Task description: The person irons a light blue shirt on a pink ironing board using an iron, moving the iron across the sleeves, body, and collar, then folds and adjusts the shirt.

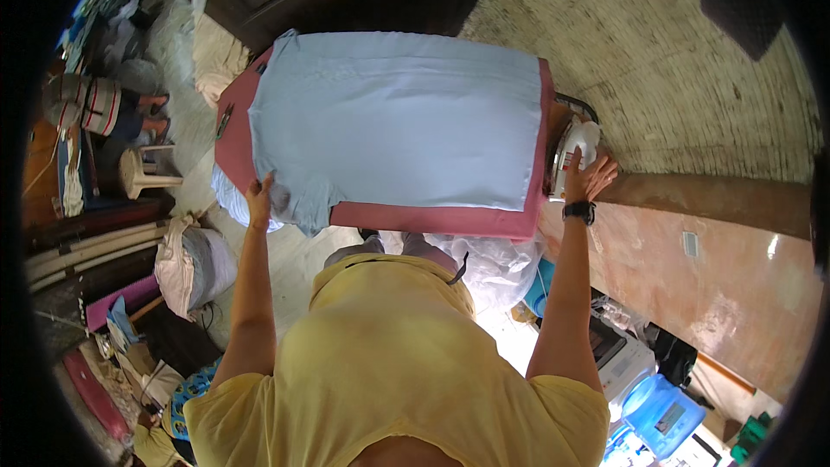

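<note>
A light blue shirt (398, 112) lies spread over a maroon-padded ironing board (432, 220), its sleeve hanging past the near left edge. My left hand (259, 201) is closed at that sleeve, thumb and fingers pinching the cloth. On the right, my right hand (593, 176), with a dark watch on its wrist, has its fingers spread. It is beside a white and silver iron (571, 149) resting at the board's right end. Whether the right hand touches the iron I cannot tell.
A small dark-handled tool (225, 121) lies on the board's left end. Other pale cloth (228, 195) hangs below it. To the left are a wooden stool (138, 175) and a stuffed cloth bag (197, 264). Clear plastic (497, 268) bunches under the board's near edge. Another person (121, 112) is at far left.
</note>
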`<action>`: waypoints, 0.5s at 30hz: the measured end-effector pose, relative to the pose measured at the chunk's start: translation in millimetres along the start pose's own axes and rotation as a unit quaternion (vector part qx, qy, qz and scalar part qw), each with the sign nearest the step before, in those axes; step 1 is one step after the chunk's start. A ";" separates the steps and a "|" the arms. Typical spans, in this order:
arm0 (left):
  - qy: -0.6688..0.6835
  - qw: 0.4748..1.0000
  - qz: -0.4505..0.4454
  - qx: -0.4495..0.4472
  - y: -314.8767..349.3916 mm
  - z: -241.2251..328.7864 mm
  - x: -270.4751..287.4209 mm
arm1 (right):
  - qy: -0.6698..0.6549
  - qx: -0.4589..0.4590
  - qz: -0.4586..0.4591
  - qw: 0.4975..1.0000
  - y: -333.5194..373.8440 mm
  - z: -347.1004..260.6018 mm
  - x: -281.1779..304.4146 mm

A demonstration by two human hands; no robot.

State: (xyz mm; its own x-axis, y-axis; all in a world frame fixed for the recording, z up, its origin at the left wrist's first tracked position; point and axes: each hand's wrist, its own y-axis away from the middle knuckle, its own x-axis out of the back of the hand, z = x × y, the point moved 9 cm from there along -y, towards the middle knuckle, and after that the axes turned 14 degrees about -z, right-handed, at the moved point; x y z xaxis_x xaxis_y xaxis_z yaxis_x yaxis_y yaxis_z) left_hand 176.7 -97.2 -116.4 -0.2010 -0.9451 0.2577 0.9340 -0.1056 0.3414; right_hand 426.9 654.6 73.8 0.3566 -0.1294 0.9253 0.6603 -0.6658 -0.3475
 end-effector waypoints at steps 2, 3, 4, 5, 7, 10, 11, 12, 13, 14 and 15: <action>0.003 1.000 -0.001 -0.028 1.9 10.8 -11.2 | 0.041 0.045 0.009 0.998 35.9 -13.7 -23.1; 0.018 0.999 0.008 -0.046 6.6 17.2 -16.2 | 0.014 0.021 -0.097 0.995 57.4 -12.9 -51.6; 0.032 0.997 0.017 -0.064 12.2 28.6 -22.1 | -0.011 -0.003 -0.202 0.979 85.5 -15.8 -79.9; 0.047 0.995 0.025 -0.084 15.0 41.2 -25.8 | 0.024 -0.040 -0.223 0.974 112.2 -15.2 -97.2; 0.053 0.991 0.036 -0.114 16.3 33.7 -4.0 | -0.003 -0.105 -0.238 0.966 140.2 -19.2 -122.7; 0.019 0.990 0.054 -0.127 24.0 52.6 -10.1 | -0.126 -0.206 -0.246 0.939 154.4 6.5 -144.3; 0.033 0.990 0.056 -0.126 22.4 45.3 -8.1 | -0.147 -0.235 -0.277 0.920 154.7 19.1 -158.4; 0.068 0.987 0.062 -0.135 22.1 49.0 -11.3 | -0.167 -0.265 -0.303 0.900 153.1 33.4 -169.4; 0.104 0.982 0.068 -0.145 25.0 58.2 -18.5 | -0.245 -0.274 -0.329 0.870 150.5 41.7 -179.7; 0.142 0.975 0.072 -0.153 27.0 66.2 -24.0 | -0.304 -0.262 -0.301 0.865 137.7 56.2 -176.1; 0.137 0.980 0.062 -0.134 25.6 68.2 -28.3 | -0.360 -0.248 -0.271 0.858 124.4 72.4 -168.6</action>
State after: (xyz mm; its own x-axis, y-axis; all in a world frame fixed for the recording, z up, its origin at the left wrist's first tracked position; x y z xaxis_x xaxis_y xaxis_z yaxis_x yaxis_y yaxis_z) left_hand 186.2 -52.1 -53.3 -0.0292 -0.9994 0.0175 0.9976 -0.0281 0.0634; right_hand 496.8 646.9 -136.4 0.5192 0.6660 0.5355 0.5592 -0.7386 0.3764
